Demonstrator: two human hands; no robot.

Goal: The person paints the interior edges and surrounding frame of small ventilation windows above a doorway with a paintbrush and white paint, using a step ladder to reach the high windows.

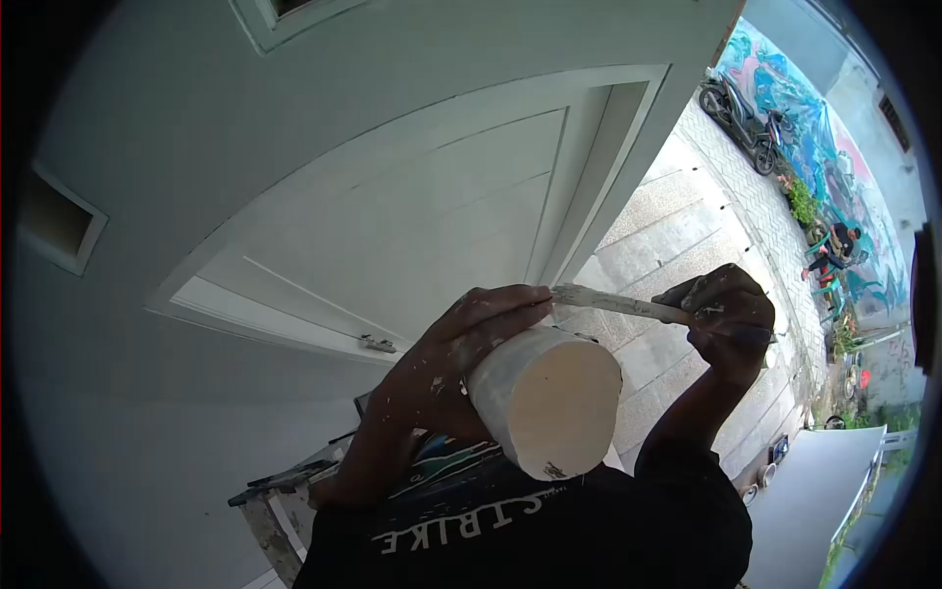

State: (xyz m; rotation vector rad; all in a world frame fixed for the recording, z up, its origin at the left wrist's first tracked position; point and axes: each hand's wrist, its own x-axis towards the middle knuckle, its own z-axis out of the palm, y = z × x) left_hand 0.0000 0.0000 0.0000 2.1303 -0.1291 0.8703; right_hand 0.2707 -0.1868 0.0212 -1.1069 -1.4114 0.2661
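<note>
My left hand (456, 348) is wrapped round a white cylindrical tub (564, 407), whose round cream-coloured face is tilted up towards me with a dark smudge at its lower edge. My right hand (731, 319) grips a narrow, white-smeared paintbrush (618, 302) by its handle. The brush lies almost level above the tub, pointing left, and its tip is right at my left fingertips. White flecks dot both hands.
A pale door (412, 216) with a metal latch (377, 344) stands ahead. Below left is a paint-spattered ladder (270, 530). Outside, paving (677, 236) leads to a motorbike (741, 123), a seated person (839, 245) and a painted wall (795, 88).
</note>
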